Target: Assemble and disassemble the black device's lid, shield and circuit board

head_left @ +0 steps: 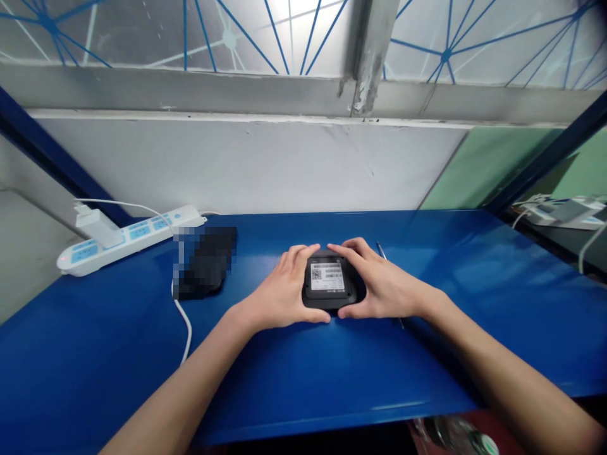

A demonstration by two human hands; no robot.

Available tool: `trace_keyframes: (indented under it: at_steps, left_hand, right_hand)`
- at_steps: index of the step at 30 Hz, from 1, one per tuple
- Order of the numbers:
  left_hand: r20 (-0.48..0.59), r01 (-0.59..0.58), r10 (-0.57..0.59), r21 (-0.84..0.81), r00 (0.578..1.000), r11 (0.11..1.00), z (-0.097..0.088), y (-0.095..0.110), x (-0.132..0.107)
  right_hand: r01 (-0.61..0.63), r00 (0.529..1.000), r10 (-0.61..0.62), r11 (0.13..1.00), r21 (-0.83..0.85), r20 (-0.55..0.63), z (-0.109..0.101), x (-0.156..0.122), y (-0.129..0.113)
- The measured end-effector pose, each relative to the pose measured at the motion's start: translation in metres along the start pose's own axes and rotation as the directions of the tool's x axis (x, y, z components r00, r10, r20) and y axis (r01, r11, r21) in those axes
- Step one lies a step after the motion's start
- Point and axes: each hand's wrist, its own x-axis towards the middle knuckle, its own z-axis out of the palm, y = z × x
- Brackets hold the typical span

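A small black box-shaped device (329, 284) lies on the blue table (332, 373) with its underside up, showing a white label with a code. My left hand (283, 292) curls round its left side, thumb at the near edge and fingers at the far edge. My right hand (379, 285) wraps its right side the same way. Both hands grip the device between them, and it rests on the table.
A white power strip (128, 239) with a white plug adapter (97, 225) lies at the back left; a white cable (184, 322) runs across the table. A blurred dark object (206, 262) sits left of the device. A thin pen-like tool (382, 250) lies behind my right hand.
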Motion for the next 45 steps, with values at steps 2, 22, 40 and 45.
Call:
trace_keyframes:
  at_steps: [2, 22, 40, 45]
  left_hand:
    - [0.002, -0.008, 0.008, -0.012, 1.0, 1.0, 0.0, 0.0, 0.0]
    - [-0.113, -0.008, 0.002, -0.059, 0.994, 0.998, 0.002, -0.001, -0.003]
    - [0.041, 0.043, -0.044, 0.044, 0.998, 0.998, 0.005, 0.002, 0.0]
    - [0.028, 0.057, -0.058, 0.027, 0.998, 0.998, -0.003, -0.005, -0.004]
  right_hand:
    - [0.009, 1.0, -0.009, 1.0, 0.002, -0.01, 0.0, 0.0, 0.0]
    - [0.048, 0.997, -0.045, 0.998, 0.042, -0.061, -0.003, 0.002, 0.004]
    - [-0.015, 0.971, 0.012, 1.0, -0.011, -0.237, -0.019, 0.001, 0.035]
    - [-0.038, 0.976, 0.037, 0.999, 0.0, -0.217, -0.019, 0.0, 0.034]
